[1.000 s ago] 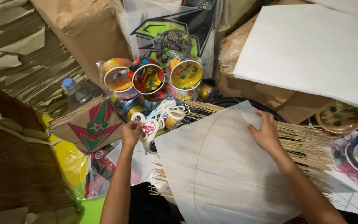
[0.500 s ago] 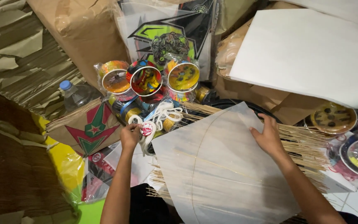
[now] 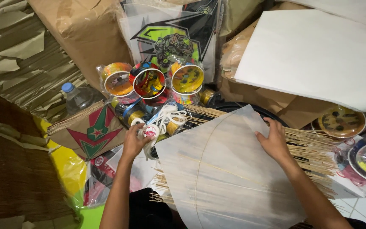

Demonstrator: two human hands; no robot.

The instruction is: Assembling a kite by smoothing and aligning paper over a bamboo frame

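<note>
My right hand [image 3: 273,142] lies flat, pinning the paper kite [image 3: 229,174]; my left hand [image 3: 134,142] grips the tape roll [image 3: 151,131]. I keep the paper taut while taping.

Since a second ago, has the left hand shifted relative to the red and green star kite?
No. The left hand still rests on the small tape roll, just right of the star kite, as before; only the camera view drifted slightly.
</note>
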